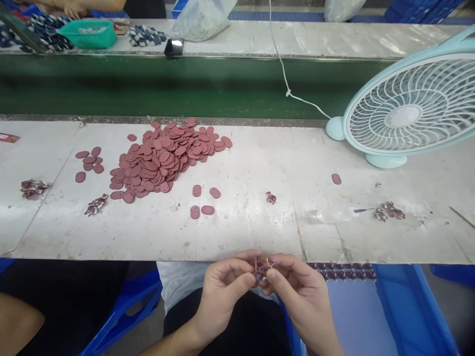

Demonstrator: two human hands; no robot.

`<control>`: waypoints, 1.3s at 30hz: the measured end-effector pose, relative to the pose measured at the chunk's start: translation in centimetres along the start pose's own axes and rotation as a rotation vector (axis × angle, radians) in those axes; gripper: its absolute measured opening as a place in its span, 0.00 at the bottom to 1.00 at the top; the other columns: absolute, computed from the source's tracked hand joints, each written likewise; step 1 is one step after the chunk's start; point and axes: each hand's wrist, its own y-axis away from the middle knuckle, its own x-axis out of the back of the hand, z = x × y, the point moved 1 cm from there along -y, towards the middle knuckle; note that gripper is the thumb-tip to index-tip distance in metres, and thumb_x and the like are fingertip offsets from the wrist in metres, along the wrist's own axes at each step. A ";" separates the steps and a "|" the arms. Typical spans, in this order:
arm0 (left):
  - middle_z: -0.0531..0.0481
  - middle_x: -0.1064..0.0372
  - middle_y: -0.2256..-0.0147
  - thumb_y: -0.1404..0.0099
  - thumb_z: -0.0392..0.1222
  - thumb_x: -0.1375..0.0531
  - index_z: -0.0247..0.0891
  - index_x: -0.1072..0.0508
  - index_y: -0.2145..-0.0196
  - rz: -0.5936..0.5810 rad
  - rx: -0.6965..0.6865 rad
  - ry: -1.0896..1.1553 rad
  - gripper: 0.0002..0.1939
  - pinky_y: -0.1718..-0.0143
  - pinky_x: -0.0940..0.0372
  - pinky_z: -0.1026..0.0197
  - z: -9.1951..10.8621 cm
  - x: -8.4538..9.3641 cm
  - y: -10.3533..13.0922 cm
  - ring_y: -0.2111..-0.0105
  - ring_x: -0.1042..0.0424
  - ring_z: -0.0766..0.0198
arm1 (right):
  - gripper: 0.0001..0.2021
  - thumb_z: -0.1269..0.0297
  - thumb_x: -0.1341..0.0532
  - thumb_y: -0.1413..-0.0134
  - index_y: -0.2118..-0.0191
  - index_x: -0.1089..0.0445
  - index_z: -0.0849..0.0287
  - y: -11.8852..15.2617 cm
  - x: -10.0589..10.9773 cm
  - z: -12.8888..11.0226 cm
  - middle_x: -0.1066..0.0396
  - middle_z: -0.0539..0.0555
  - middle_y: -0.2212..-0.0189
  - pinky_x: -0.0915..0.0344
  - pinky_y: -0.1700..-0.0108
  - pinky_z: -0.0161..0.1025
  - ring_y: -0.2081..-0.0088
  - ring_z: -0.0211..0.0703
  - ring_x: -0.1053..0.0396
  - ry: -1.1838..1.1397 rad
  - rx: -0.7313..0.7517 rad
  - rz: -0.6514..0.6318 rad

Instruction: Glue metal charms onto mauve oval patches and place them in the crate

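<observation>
The bench spanned the full width of view. A pale blue fan stood on its right side, close to the far edge. A blue tray sat below the near edge, to the right, with rows of small dark pieces inside. A heap of maroon oval discs lay left of centre, reaching the far edge.

Both hands were found at the near edge, close together. The left hand pinched a single disc, seen nearly edge-on, between thumb and fingers. The right hand pinched a small multicoloured piece between thumb and fingers, just beside that disc; whether the two touched could not be determined.

A clear bottle with a dark tip lay toward the right. Four loose discs lay between the heap and the near edge. One small figure lay alone near mid-bench.
</observation>
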 end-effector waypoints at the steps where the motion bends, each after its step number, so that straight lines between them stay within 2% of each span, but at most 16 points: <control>1: 0.45 0.21 0.50 0.38 0.36 0.32 0.40 0.18 0.67 0.003 0.004 -0.024 0.01 0.55 0.27 0.58 0.0 0.0 0.0 0.55 0.21 0.56 | 0.04 0.63 0.31 0.41 0.61 0.22 0.54 0.0 0.0 0.1 0.21 0.51 0.72 0.24 0.69 0.31 0.72 0.37 0.24 -0.010 -0.004 0.008; 4: 0.44 0.20 0.51 0.38 0.36 0.32 0.40 0.18 0.67 -0.006 0.012 -0.076 0.01 0.53 0.28 0.56 -0.2 -0.2 -0.1 0.55 0.21 0.55 | 0.05 0.63 0.31 0.42 0.61 0.22 0.55 0.2 0.1 0.3 0.21 0.52 0.72 0.24 0.70 0.32 0.72 0.39 0.24 -0.020 -0.007 0.033; 6: 0.43 0.22 0.49 0.38 0.37 0.31 0.41 0.18 0.65 -0.042 0.006 -0.098 0.03 0.51 0.27 0.54 0.0 -0.3 0.0 0.51 0.22 0.52 | 0.04 0.62 0.31 0.42 0.62 0.22 0.55 0.7 0.7 0.6 0.22 0.52 0.72 0.24 0.70 0.33 0.72 0.40 0.24 -0.029 -0.004 0.056; 9: 0.42 0.25 0.44 0.38 0.37 0.32 0.43 0.19 0.60 -0.079 -0.083 -0.291 0.07 0.55 0.26 0.54 1.8 0.5 -0.4 0.47 0.24 0.48 | 0.05 0.63 0.30 0.43 0.61 0.22 0.55 2.0 3.5 1.7 0.22 0.54 0.70 0.23 0.71 0.35 0.72 0.42 0.24 -0.053 0.031 0.151; 11: 0.44 0.25 0.46 0.36 0.35 0.34 0.45 0.19 0.58 -0.019 -0.274 -0.612 0.09 0.53 0.27 0.52 4.0 1.9 -1.3 0.49 0.24 0.50 | 0.08 0.63 0.28 0.47 0.60 0.22 0.55 3.4 6.7 2.9 0.21 0.55 0.69 0.23 0.71 0.37 0.73 0.43 0.23 -0.038 0.067 0.280; 13: 0.46 0.23 0.48 0.36 0.35 0.34 0.47 0.20 0.55 0.089 -0.534 -1.039 0.13 0.43 0.32 0.48 6.7 3.7 -2.8 0.48 0.25 0.52 | 0.12 0.62 0.26 0.51 0.59 0.21 0.54 4.7 10.5 4.5 0.21 0.56 0.67 0.21 0.68 0.40 0.72 0.46 0.23 0.016 0.064 0.442; 14: 0.46 0.23 0.48 0.36 0.36 0.34 0.47 0.20 0.52 0.114 -0.614 -1.242 0.14 0.41 0.35 0.45 7.9 4.6 -3.6 0.47 0.26 0.51 | 0.14 0.62 0.25 0.53 0.59 0.21 0.54 5.3 12.3 5.4 0.21 0.56 0.66 0.20 0.67 0.41 0.71 0.48 0.22 0.053 0.041 0.520; 16: 0.45 0.24 0.47 0.34 0.38 0.36 0.45 0.22 0.49 0.075 -0.667 -1.569 0.15 0.40 0.36 0.43 9.7 6.0 -5.3 0.46 0.28 0.49 | 0.17 0.59 0.24 0.57 0.59 0.21 0.55 6.2 15.3 7.0 0.20 0.57 0.65 0.20 0.66 0.43 0.69 0.51 0.21 0.136 -0.026 0.642; 18: 0.45 0.23 0.48 0.32 0.39 0.38 0.43 0.21 0.50 -0.025 -0.699 -1.766 0.14 0.42 0.35 0.44 10.6 6.8 -6.6 0.47 0.28 0.49 | 0.20 0.55 0.24 0.59 0.59 0.22 0.57 6.9 17.2 8.4 0.20 0.58 0.66 0.19 0.65 0.45 0.68 0.54 0.21 0.214 -0.101 0.716; 21: 0.46 0.20 0.52 0.32 0.40 0.39 0.42 0.20 0.52 -0.144 -0.779 -1.906 0.12 0.45 0.33 0.47 11.0 6.9 -7.6 0.52 0.26 0.49 | 0.22 0.48 0.28 0.54 0.59 0.24 0.60 7.6 18.4 10.3 0.19 0.59 0.66 0.19 0.62 0.46 0.67 0.53 0.20 0.340 -0.184 0.700; 24: 0.47 0.19 0.55 0.32 0.43 0.39 0.42 0.20 0.54 -0.162 -0.837 -2.008 0.11 0.49 0.32 0.48 11.2 6.4 -8.0 0.55 0.24 0.48 | 0.21 0.46 0.33 0.49 0.60 0.25 0.61 8.5 18.8 12.6 0.19 0.60 0.65 0.21 0.61 0.46 0.65 0.52 0.20 0.451 -0.238 0.625; 26: 0.48 0.18 0.58 0.33 0.46 0.38 0.41 0.21 0.55 -0.123 -0.889 -2.062 0.12 0.55 0.31 0.52 11.4 6.0 -8.1 0.57 0.22 0.49 | 0.18 0.49 0.34 0.48 0.60 0.24 0.60 9.1 18.8 14.4 0.19 0.60 0.62 0.23 0.58 0.45 0.63 0.52 0.20 0.502 -0.269 0.604; 28: 0.50 0.19 0.60 0.35 0.49 0.36 0.43 0.21 0.54 -0.018 -0.930 -2.048 0.14 0.60 0.31 0.56 11.5 5.4 -8.1 0.59 0.22 0.52 | 0.16 0.52 0.37 0.46 0.60 0.23 0.59 9.4 18.7 16.2 0.19 0.60 0.60 0.24 0.56 0.45 0.61 0.52 0.20 0.554 -0.295 0.582; 31: 0.52 0.21 0.62 0.37 0.48 0.34 0.47 0.21 0.52 0.113 -0.838 -1.816 0.16 0.64 0.31 0.57 11.7 4.5 -7.5 0.67 0.24 0.59 | 0.14 0.55 0.39 0.45 0.60 0.23 0.59 9.5 18.4 18.3 0.19 0.59 0.61 0.26 0.55 0.46 0.61 0.52 0.21 0.621 -0.317 0.553; 35: 0.54 0.24 0.65 0.38 0.39 0.34 0.49 0.20 0.53 0.026 -0.631 -1.420 0.15 0.67 0.30 0.57 11.4 3.2 -6.6 0.68 0.26 0.61 | 0.15 0.57 0.41 0.43 0.58 0.23 0.59 8.9 18.2 19.8 0.20 0.59 0.60 0.27 0.54 0.45 0.60 0.52 0.21 0.697 -0.311 0.527; 39: 0.53 0.26 0.66 0.37 0.34 0.35 0.48 0.19 0.57 -0.044 -0.518 -1.228 0.13 0.71 0.30 0.58 11.0 2.4 -5.9 0.69 0.26 0.61 | 0.16 0.58 0.42 0.42 0.55 0.23 0.59 8.4 18.3 20.2 0.20 0.59 0.59 0.29 0.53 0.45 0.60 0.52 0.22 0.758 -0.283 0.514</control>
